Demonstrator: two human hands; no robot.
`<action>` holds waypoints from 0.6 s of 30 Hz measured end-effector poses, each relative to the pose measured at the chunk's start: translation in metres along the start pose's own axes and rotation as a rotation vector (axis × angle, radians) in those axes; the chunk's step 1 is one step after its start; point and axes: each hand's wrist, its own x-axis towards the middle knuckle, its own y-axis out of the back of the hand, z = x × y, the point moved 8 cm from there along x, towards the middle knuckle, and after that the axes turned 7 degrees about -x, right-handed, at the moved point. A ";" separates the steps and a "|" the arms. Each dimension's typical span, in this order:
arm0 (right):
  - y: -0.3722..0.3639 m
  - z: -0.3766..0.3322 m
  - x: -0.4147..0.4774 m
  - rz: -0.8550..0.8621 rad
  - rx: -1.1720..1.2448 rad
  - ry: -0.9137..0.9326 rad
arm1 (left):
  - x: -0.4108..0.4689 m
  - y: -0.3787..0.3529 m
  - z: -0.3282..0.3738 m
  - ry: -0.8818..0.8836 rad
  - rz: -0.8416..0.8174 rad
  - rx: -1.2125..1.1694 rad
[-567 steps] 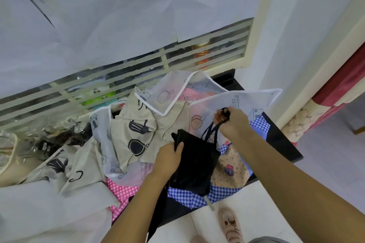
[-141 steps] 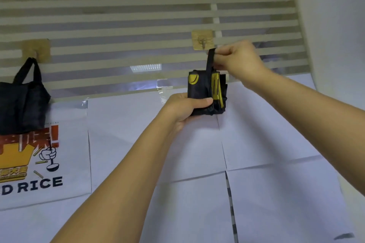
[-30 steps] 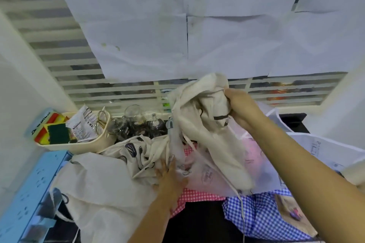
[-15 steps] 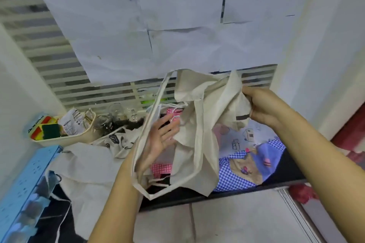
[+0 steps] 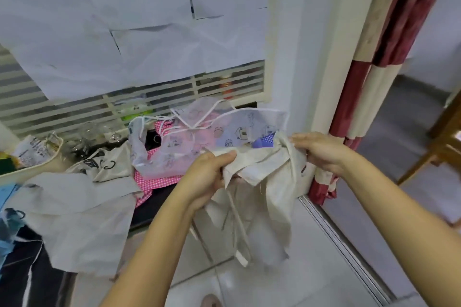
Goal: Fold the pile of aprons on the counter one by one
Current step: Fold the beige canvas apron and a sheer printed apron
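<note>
A beige cloth apron (image 5: 269, 182) hangs in front of the counter, held at its top edge between both hands. My left hand (image 5: 207, 177) grips its left end, my right hand (image 5: 316, 149) pinches its right end. Its straps dangle toward the floor. The pile of aprons (image 5: 189, 142) lies behind it on the dark counter (image 5: 152, 204): a translucent printed one on top, pink gingham and blue gingham under it. Another beige apron (image 5: 82, 197) with black prints is spread over the counter's left part.
A cream basket (image 5: 32, 159) with packets and some glass jars (image 5: 89, 132) stand at the back left by the slatted window. A red and cream curtain (image 5: 361, 97) hangs at the right. White floor tiles lie below the counter edge.
The view swung right. My left hand, open half a second ago, has closed on the beige apron's left end. Both hands came lower and now stretch its top edge between them.
</note>
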 end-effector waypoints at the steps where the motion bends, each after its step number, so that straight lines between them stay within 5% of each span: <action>1: 0.014 0.008 -0.005 0.081 -0.063 -0.006 | -0.002 -0.010 -0.006 0.032 0.000 -0.034; 6: 0.046 0.020 -0.034 0.459 -0.130 0.098 | 0.003 -0.043 -0.038 0.193 0.027 -0.444; 13: -0.016 0.028 -0.047 0.328 -0.188 0.178 | 0.019 -0.032 -0.054 0.278 0.057 -0.578; 18: -0.049 0.044 -0.027 0.111 -0.039 0.029 | 0.024 -0.016 -0.051 0.253 0.035 -0.229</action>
